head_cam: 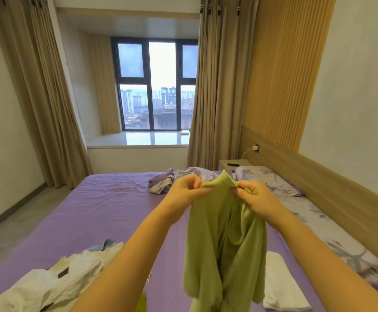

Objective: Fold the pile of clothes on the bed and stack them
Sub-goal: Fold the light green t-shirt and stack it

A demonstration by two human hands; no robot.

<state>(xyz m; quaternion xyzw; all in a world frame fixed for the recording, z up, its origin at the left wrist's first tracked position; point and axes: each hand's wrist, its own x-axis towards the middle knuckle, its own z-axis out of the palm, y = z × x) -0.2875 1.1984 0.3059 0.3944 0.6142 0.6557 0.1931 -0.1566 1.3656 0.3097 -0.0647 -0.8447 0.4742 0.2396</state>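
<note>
Garment [224,244]: light green, plain, no print.
Bed sheet [107,206]: solid purple.
Pile of clothes [55,282]: mostly white and cream, one pale blue piece, one small dark patch.
Folded item [280,284]: white.
Pillow [266,181]: white with a lilac and grey floral print.
Quilt [345,251]: same floral print, purple edging.
Curtains [46,104]: plain tan.
Wall panel [287,70]: ribbed, yellow-ochre.
Headboard [332,188]: light brown wood grain.
Window frame [151,84]: black.

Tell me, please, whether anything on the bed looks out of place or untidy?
Yes: a crumpled purple bundle lies loose near the pillow, and unfolded white clothes sprawl at the near-left edge of the bed.
</note>
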